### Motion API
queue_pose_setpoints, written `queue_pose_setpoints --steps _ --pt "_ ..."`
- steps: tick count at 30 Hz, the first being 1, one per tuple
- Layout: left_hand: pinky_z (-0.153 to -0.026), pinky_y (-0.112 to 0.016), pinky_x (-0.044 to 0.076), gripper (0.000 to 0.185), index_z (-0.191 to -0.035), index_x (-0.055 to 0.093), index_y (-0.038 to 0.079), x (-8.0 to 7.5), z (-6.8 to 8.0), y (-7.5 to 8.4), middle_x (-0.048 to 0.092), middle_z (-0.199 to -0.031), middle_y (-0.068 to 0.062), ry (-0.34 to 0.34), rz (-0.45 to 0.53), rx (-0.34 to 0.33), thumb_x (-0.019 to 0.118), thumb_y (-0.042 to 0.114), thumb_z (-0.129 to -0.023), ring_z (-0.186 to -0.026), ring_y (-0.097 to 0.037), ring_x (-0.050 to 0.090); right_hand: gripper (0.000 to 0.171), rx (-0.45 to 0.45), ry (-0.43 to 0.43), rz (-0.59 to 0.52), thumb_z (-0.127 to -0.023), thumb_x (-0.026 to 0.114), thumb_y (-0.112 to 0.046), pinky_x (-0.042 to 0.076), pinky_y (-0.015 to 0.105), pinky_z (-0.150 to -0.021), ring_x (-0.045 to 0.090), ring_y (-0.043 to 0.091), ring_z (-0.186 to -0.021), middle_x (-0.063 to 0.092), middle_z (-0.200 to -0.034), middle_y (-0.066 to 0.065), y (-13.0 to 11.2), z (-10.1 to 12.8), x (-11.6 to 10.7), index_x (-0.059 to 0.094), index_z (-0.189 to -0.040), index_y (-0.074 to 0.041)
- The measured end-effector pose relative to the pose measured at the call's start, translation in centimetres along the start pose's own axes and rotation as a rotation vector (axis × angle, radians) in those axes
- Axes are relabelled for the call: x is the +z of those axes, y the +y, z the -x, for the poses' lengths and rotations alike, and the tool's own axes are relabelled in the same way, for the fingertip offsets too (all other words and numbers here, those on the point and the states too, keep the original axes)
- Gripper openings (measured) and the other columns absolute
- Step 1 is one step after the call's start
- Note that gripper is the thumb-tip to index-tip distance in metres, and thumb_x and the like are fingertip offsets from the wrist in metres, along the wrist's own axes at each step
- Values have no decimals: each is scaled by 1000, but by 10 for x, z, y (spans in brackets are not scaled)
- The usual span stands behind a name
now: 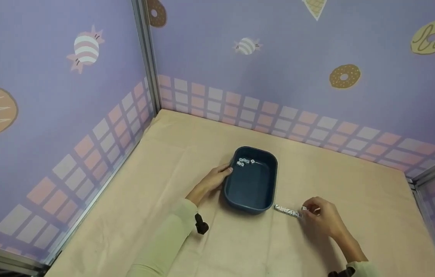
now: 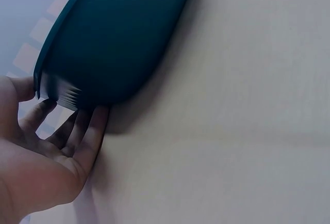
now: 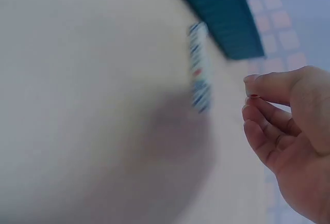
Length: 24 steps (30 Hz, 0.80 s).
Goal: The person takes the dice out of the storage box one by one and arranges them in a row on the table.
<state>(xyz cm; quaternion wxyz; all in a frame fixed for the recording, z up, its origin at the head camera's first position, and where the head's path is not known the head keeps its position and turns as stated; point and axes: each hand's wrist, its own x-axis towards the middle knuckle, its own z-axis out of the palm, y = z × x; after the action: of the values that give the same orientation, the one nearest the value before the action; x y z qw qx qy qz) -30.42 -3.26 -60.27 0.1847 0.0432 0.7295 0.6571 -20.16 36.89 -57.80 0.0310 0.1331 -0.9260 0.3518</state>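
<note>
A dark blue rectangular bin (image 1: 250, 188) stands tilted in the left wrist view, with several white dice (image 1: 243, 161) at its far end. My left hand (image 1: 215, 179) grips its left side, thumb at the rim and fingers against the outer wall (image 2: 108, 43). Just right of the bin's near corner, a straight row of white dice (image 1: 288, 211) lies on the cloth. Over the right end of that row, my right hand (image 1: 323, 215) pinches a single die (image 1: 304, 208) between thumb and fingertips. In the right wrist view the fingers mostly hide this die, leaving a red pip showing.
A beige cloth (image 1: 171, 165) with faint creases covers the table. Purple panels (image 1: 209, 50) with sweets and checks printed on them rise at the back and both sides, joined by metal posts (image 1: 148, 54).
</note>
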Motion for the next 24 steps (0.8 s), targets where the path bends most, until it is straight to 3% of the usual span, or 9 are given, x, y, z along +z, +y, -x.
queue_pose_setpoints --steps 5,11,16,20,24 --pt "-103 -45 55 55 -165 41 17 0 1 -1 54 -157 -15 0 20 5 50 36 -114 -131 -31 63 18 88 -34 -6 -89 82 5 58 26 -80 67 16 -89 69 -94 -1 14 15 6 74 -99 -8" --pt "-115 -47 45 55 -165 40 19 2 4 -2 46 -164 -11 -19 59 11 50 37 -114 -144 -32 52 16 86 -61 9 -90 82 4 58 27 -79 68 16 -88 68 -97 2 21 20 15 74 -100 -7" --pt "-120 -47 39 55 -165 42 18 4 3 -3 43 -166 -10 -12 33 28 51 36 -114 -149 -31 46 19 113 -85 31 -90 84 -2 57 27 -78 64 15 -88 66 -99 3 19 22 12 74 -106 -5" --pt "-121 -46 38 54 -164 42 18 3 0 -3 44 -166 -10 -8 5 31 50 36 -114 -150 -31 45 26 71 -90 24 -91 83 -2 59 34 -81 65 21 -91 66 -101 9 7 10 2 72 -114 1" --pt "-118 -47 42 55 -164 42 17 1 0 -4 47 -163 -12 0 5 26 51 36 -114 -145 -31 50 29 -33 -16 -4 -92 82 -2 60 49 -84 68 30 -96 69 -106 16 -13 -22 -1 71 -118 5"
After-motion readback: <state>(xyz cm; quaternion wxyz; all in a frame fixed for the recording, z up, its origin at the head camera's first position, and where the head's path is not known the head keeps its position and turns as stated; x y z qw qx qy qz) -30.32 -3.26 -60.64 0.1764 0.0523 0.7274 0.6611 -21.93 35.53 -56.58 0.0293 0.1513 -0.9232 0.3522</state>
